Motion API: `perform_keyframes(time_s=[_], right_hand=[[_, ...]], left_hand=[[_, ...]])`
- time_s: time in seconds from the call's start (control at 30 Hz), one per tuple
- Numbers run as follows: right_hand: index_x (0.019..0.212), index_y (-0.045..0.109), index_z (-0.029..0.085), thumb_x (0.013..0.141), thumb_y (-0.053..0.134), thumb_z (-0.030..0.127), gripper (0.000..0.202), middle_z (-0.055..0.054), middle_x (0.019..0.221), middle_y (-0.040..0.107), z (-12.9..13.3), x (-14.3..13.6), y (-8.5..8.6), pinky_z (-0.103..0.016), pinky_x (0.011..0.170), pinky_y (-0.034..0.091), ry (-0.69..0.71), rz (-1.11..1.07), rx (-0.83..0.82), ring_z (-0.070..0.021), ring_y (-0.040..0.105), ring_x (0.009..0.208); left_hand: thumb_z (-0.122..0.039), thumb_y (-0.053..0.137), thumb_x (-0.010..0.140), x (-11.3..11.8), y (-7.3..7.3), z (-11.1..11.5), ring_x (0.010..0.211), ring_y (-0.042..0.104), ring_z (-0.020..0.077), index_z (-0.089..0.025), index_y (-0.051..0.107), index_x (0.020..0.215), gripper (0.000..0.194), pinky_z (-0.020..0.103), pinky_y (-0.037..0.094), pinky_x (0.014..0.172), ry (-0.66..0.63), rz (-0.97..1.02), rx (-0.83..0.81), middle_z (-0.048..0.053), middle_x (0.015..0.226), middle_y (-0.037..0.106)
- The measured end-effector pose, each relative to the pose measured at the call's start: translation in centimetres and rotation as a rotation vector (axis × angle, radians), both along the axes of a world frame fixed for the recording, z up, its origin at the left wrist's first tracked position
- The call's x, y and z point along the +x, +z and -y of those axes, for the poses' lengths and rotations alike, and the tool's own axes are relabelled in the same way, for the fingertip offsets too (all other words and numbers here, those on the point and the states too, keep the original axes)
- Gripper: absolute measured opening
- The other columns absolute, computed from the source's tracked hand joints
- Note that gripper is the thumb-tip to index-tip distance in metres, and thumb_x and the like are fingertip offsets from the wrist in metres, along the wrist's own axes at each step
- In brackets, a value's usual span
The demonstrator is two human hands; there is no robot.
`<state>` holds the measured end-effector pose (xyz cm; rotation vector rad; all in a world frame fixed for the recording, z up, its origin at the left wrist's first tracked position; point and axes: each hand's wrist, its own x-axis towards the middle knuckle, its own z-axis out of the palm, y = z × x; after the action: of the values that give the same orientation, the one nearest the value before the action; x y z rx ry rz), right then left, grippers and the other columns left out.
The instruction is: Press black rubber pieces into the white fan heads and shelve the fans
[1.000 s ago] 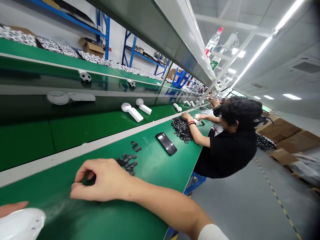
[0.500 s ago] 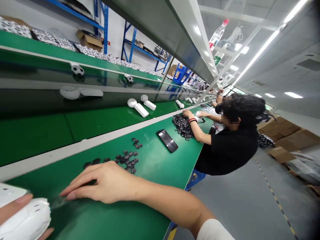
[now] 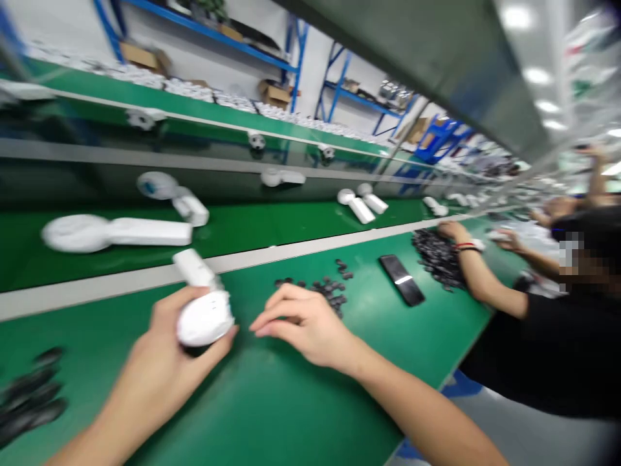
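My left hand (image 3: 165, 353) is wrapped round the rounded head of a white round-headed device (image 3: 206, 317), fingers on one side and thumb on the other. The device's flat, block-like handle (image 3: 193, 266) points away from me. Just to the right, apart from the device, hovers my right hand (image 3: 310, 327). Its thumb and forefinger are pinched together; whatever is between the tips, if anything, is too small or blurred to make out. Behind that hand lie small black pieces (image 3: 334, 291), partly covered by it. More black pieces (image 3: 36, 395) lie blurred at the lower left.
Similar white devices (image 3: 119, 233) lie along the green conveyor belt (image 3: 252, 223) behind the pale table edge. A black phone (image 3: 402, 279) rests on the green table (image 3: 272, 401). At the right, a co-worker's hand (image 3: 451, 230) touches a heap of black pieces (image 3: 436, 259).
The view has swung left, bringing my left hand and the whole white device into sight. My right hand stays pinched beside the device. White devices on the belt appear farther right.
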<state>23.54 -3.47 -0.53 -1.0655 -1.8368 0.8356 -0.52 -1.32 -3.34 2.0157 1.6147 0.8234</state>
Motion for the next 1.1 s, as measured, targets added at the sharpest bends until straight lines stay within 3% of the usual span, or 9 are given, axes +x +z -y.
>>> perform_keyframes(time_s=[0.1,0.23,0.37,0.47,0.67,0.77,0.9,1.0,1.1], right_hand=[[0.102,0.085,0.024,0.093,0.080,0.028,0.011,-0.003,0.098,0.076,0.5,-0.5,-0.1,-0.021,0.076,0.058,-0.086,-0.100,-0.123,-0.0132,0.072,0.090],[0.096,0.084,0.026,0.086,0.086,0.029,0.010,-0.002,0.096,0.078,0.9,-1.2,-0.4,-0.019,0.076,0.062,-0.139,-0.214,-0.304,-0.0128,0.075,0.084],[0.090,0.080,0.023,0.085,0.088,0.032,0.012,-0.002,0.087,0.079,1.5,-2.3,-0.8,-0.018,0.076,0.063,-0.173,-0.289,-0.424,-0.0141,0.078,0.080],[0.093,0.079,0.022,0.088,0.085,0.030,0.011,-0.001,0.089,0.080,1.8,-2.9,-1.2,-0.018,0.075,0.064,-0.188,-0.207,-0.341,-0.0141,0.078,0.080],[0.106,0.079,0.023,0.095,0.077,0.018,0.012,-0.002,0.098,0.077,1.6,-2.5,-0.8,-0.019,0.076,0.062,-0.087,0.092,0.082,-0.0114,0.073,0.085],[0.104,0.078,0.023,0.096,0.077,0.022,0.009,-0.001,0.098,0.077,1.5,-2.0,-0.7,-0.020,0.076,0.062,-0.029,0.099,-0.009,-0.0116,0.074,0.084],[0.097,0.073,0.022,0.095,0.078,0.032,0.011,0.000,0.091,0.077,1.8,-2.1,-0.9,-0.021,0.072,0.062,-0.129,-0.072,-0.274,-0.0130,0.075,0.079],[0.096,0.068,0.022,0.098,0.074,0.033,0.013,0.000,0.089,0.074,2.0,-2.7,-1.2,-0.021,0.069,0.058,-0.161,-0.040,-0.253,-0.0121,0.072,0.078],[0.097,0.066,0.022,0.101,0.070,0.029,0.009,0.000,0.092,0.071,1.9,-3.2,-1.3,-0.023,0.073,0.056,-0.166,0.027,-0.119,-0.0119,0.068,0.082]], left_hand=[[-0.046,0.071,0.090,-0.1,0.6,-0.1,0.101,0.075,0.0228,-0.031,0.045,0.146,0.063,0.032,0.058,0.085,-0.119,0.069,-0.076,0.003,0.132,0.070],[-0.037,0.072,0.088,0.1,0.6,-0.5,0.103,0.074,0.0216,-0.039,0.044,0.153,0.071,0.032,0.056,0.090,-0.238,0.069,-0.086,-0.002,0.132,0.072],[-0.037,0.074,0.087,0.0,0.6,-0.2,0.104,0.074,0.0235,-0.040,0.044,0.152,0.072,0.035,0.056,0.093,-0.286,0.046,-0.083,-0.003,0.138,0.070],[-0.038,0.074,0.087,-0.1,0.6,-0.1,0.107,0.074,0.0248,-0.042,0.042,0.152,0.072,0.035,0.056,0.089,-0.292,0.034,-0.086,-0.005,0.141,0.068],[-0.037,0.073,0.088,0.0,0.8,-0.2,0.106,0.074,0.0243,-0.043,0.040,0.150,0.070,0.034,0.056,0.086,-0.274,0.048,-0.097,-0.006,0.139,0.069],[-0.039,0.072,0.089,0.1,0.9,-0.2,0.104,0.075,0.0247,-0.042,0.040,0.150,0.069,0.035,0.056,0.086,-0.283,0.029,-0.094,-0.005,0.137,0.070],[-0.040,0.071,0.089,0.1,0.9,-0.1,0.106,0.074,0.0262,-0.041,0.040,0.151,0.069,0.035,0.055,0.084,-0.312,0.005,-0.095,-0.004,0.139,0.069],[-0.043,0.068,0.090,0.1,1.1,-0.1,0.108,0.074,0.0276,-0.038,0.039,0.152,0.068,0.036,0.055,0.083,-0.309,0.009,-0.102,-0.001,0.141,0.068],[-0.048,0.069,0.088,0.2,1.7,0.0,0.101,0.075,0.0275,-0.034,0.037,0.153,0.074,0.037,0.055,0.081,-0.326,0.028,-0.126,0.001,0.127,0.073]])
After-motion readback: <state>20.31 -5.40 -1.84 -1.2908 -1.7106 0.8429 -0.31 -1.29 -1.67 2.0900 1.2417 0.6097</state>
